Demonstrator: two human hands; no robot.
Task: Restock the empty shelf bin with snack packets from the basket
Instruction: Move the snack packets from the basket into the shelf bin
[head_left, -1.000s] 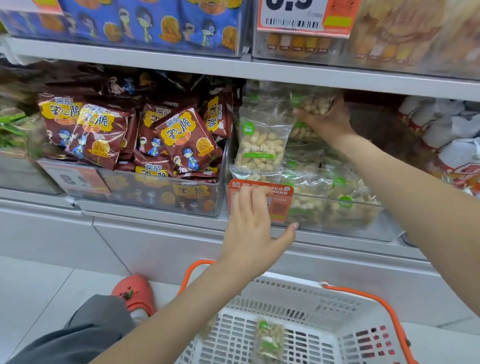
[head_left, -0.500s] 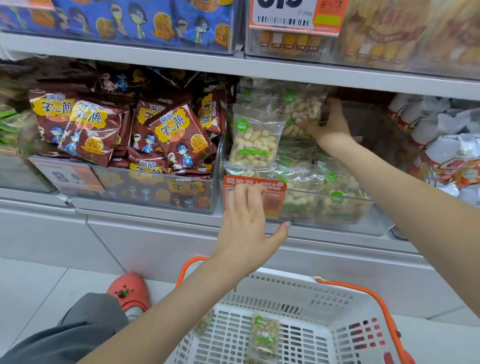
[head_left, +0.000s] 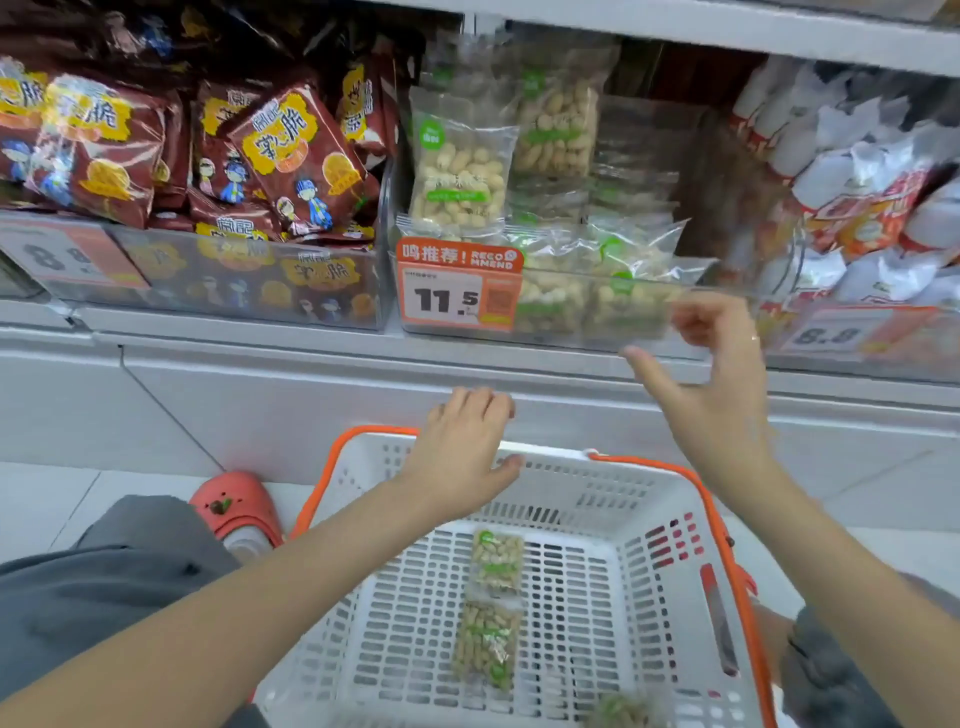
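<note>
A clear shelf bin (head_left: 566, 332) holds several clear peanut packets with green labels; two stand upright at its back (head_left: 460, 171). Below it sits a white basket (head_left: 660, 519) with orange handles. Two peanut packets lie flat on the basket floor (head_left: 496, 561), (head_left: 485, 644), and a third blurred one (head_left: 621, 712) shows at the bottom edge. My left hand (head_left: 462, 452) hovers over the basket's far rim, palm down, fingers curled, holding nothing. My right hand (head_left: 711, 384) is in front of the bin's right end, fingers spread and empty.
A neighbouring bin of dark red snack bags (head_left: 218, 156) stands to the left, white and red bags (head_left: 872, 208) to the right. An orange price tag reading 11.5 (head_left: 457, 286) hangs on the peanut bin. My orange shoe (head_left: 234, 509) rests on the pale floor left of the basket.
My right hand has pulled out of the bin's back, leaving its packet there, and come down in front. My left hand dropped from the price tag to the basket rim. The view tilted down.
</note>
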